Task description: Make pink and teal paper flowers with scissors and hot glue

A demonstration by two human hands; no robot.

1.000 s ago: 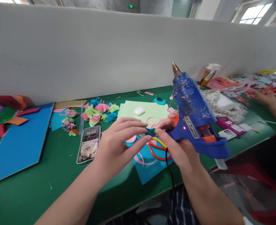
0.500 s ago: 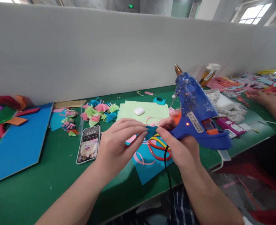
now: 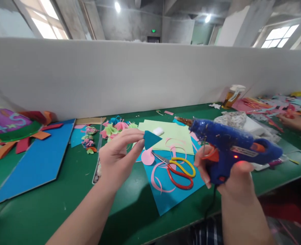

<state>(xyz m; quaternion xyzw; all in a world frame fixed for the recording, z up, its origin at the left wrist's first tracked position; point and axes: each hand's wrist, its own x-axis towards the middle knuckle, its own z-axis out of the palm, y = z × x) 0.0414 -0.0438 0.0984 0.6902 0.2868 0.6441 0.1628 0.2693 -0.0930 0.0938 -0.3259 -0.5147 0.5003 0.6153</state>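
Note:
Between the thumb and fingers of my left hand is a folded piece of teal paper, its pointed end facing right. My right hand grips a blue hot glue gun with an orange trigger and a lit red light. The nozzle points left, apart from the paper. Below, scissors with one red and one yellow handle lie on a blue sheet among pink paper scraps. Light green sheets with a white case on them lie behind.
Colourful paper flowers sit behind my left hand, which partly covers a phone. A blue board and a decorated purple hat are at left. Toward the right stand a bottle and another person's hand.
My hands have parted. The right hand has let go of the paper and moved right, and the glue gun has swung from pointing up to pointing left. The view has tilted up.

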